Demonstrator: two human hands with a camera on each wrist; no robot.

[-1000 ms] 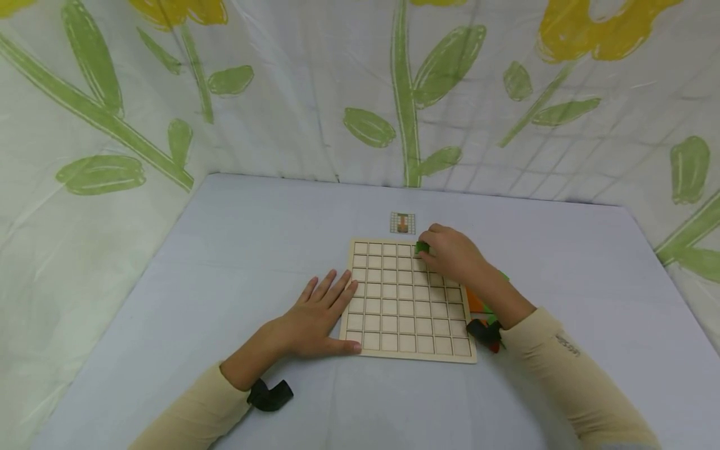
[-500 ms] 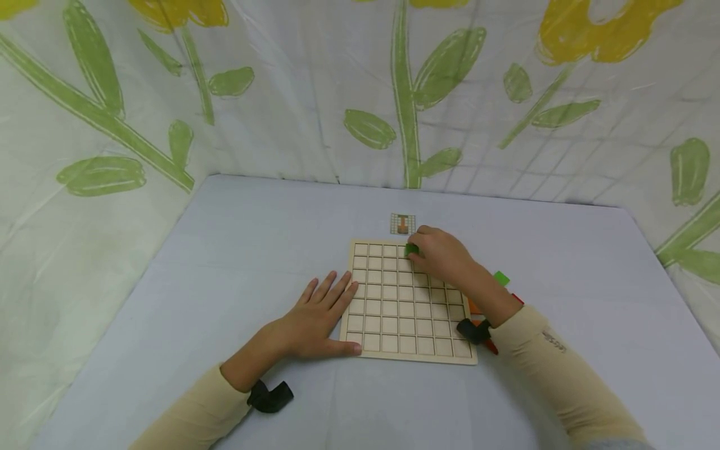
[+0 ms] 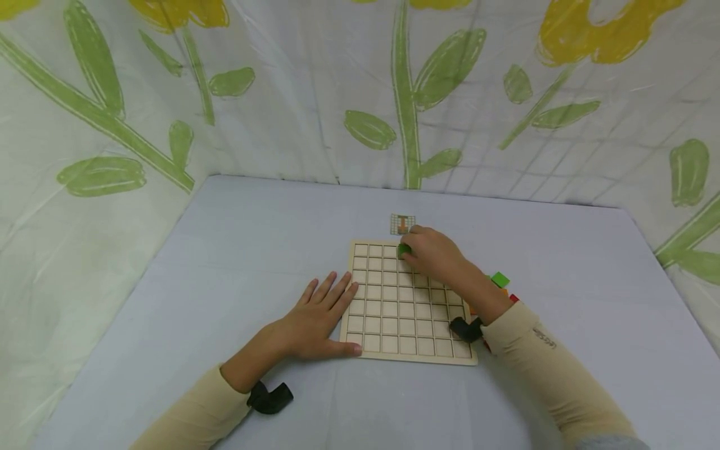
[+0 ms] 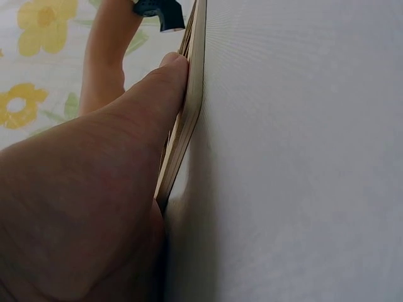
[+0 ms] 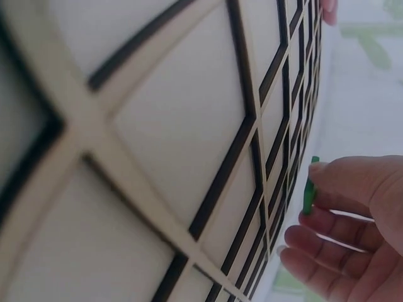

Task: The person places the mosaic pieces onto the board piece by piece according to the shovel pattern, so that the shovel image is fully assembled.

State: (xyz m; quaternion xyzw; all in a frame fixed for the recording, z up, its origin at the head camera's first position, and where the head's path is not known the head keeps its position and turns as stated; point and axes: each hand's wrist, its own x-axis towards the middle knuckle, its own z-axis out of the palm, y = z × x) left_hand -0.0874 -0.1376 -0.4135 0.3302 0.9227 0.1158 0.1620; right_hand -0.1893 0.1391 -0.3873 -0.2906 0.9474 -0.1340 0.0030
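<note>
A wooden grid board with square recesses lies flat on the table. My left hand is spread along its left side, with fingertips and thumb touching the frame; in the left wrist view the thumb presses on the board's edge. Over the far row, my right hand pinches a small green square tile between thumb and fingers. The right wrist view shows that green tile held nearly edge-on, close to the grid. Whether it touches a recess is unclear.
Just beyond the board lies a small pattern card with a grid and an orange-brown figure. Right of the board, partly under my right forearm, are loose tiles: a green one, a red one and orange ones. A flower-printed curtain hangs behind the table.
My right hand has moved left along the board's far row with the green tile, uncovering more of the loose tiles on the right. The left hand has stayed in place.
</note>
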